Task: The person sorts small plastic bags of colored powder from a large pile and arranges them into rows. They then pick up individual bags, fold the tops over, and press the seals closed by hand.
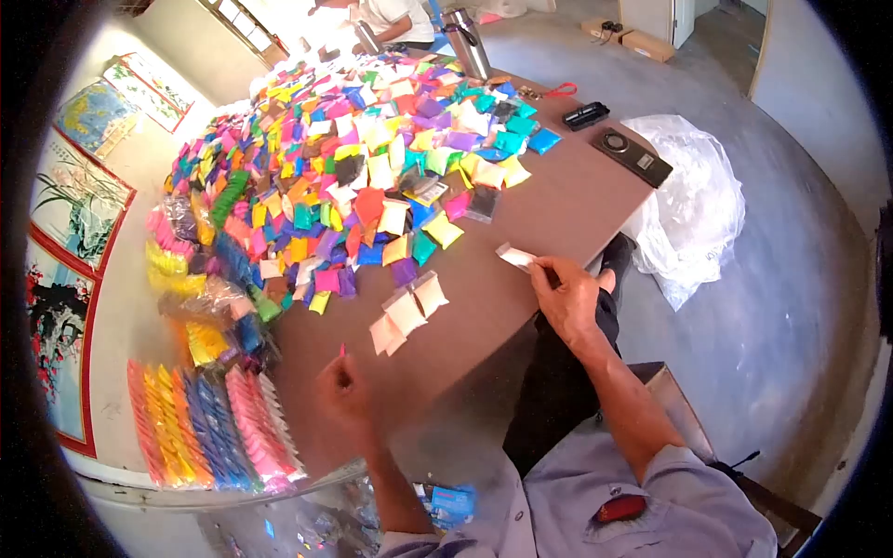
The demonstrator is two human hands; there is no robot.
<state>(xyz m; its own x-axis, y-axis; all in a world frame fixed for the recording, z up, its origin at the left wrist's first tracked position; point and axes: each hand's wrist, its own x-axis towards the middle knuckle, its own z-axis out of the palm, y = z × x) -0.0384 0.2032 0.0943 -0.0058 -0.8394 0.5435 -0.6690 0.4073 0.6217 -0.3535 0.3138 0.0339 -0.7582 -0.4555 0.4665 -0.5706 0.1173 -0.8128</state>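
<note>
My right hand point(566, 296) pinches a small pale packet point(515, 257) at one end, over the near right part of the brown table point(446, 372). My left hand point(346, 389), smeared by motion, is closed above the table's near left part. A tiny pinkish bit shows at its fingertips, too small to name. Between the hands, a few pale peach packets point(405, 314) lie overlapping in a short row. Beyond them spreads a large heap of small packets point(372, 158) in many colours.
Neat rows of packets point(214, 423) line the table's left end. A metal flask point(465, 45), a black case point(586, 115) and a dark device with a round dial point(633, 153) stand toward the right edge. A clear plastic bag point(688, 205) sits beyond. Another person point(395, 20) is across the table.
</note>
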